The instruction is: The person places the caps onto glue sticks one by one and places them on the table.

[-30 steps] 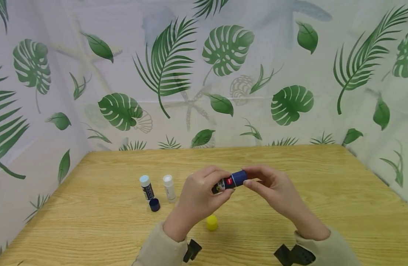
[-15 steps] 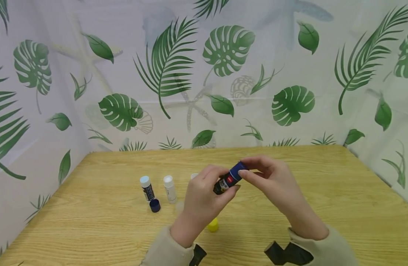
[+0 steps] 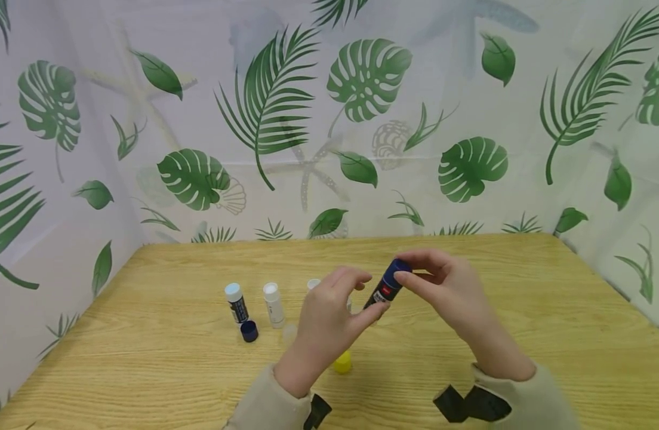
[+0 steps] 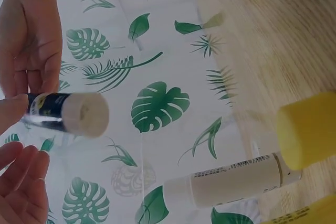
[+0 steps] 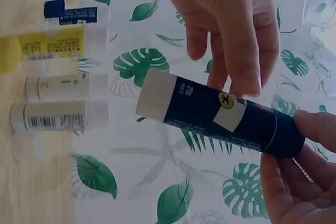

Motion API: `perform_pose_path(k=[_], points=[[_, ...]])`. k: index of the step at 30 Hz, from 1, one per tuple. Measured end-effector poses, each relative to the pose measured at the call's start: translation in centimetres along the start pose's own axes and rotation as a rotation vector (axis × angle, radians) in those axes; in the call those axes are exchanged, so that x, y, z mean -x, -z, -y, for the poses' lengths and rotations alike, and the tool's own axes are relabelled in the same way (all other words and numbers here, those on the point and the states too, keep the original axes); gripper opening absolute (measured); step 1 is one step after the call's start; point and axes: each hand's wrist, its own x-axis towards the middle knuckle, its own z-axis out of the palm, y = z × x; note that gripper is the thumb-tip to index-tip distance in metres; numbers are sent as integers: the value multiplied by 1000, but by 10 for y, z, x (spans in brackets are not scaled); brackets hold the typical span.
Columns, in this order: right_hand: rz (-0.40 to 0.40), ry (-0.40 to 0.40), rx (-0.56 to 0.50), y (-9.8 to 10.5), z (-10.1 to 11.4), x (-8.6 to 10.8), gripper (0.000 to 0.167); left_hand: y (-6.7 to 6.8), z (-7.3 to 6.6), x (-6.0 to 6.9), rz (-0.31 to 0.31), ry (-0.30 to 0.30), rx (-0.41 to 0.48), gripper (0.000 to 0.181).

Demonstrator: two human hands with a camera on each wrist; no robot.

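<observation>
My right hand (image 3: 458,298) pinches the navy cap end of a dark glue stick (image 3: 385,291), which tilts with that end up. Beside its lower end is my left hand (image 3: 326,316), fingers loosely bent and parted from the tube; its thumb tip is at the tube's side, and contact is unclear. In the right wrist view the stick (image 5: 205,111) shows its white base and a label, with the right fingers (image 5: 294,182) on its navy end and the left hand (image 5: 226,24) above it. The left wrist view shows the white base of the stick (image 4: 86,114) facing the camera.
On the wooden table (image 3: 147,370) stand a dark tube with a pale top (image 3: 237,303) and a white tube (image 3: 274,306). A navy cap (image 3: 249,331) lies nearby. Something yellow (image 3: 342,362) is partly behind my left wrist. The right wrist view shows a yellow tube (image 5: 52,43).
The stick has tilted more upright and moved slightly right with my right hand. My left fingers, earlier round its lower part, have come away from it.
</observation>
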Motion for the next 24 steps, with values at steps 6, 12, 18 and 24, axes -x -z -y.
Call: perform_pose_path(k=[6,12,18,24], points=[[-45,-74,157,16,-16,-7,35,4,4,-1,54,31,-57,33],[-74,-116,244,30,-33,-14,36,4,10,1,89,45,-72,28],[-89,-161,314,45,-46,-16,38,5,11,1,100,55,-73,27],[-117,-157,380,57,-59,-17,35,4,12,1,119,67,-89,26]])
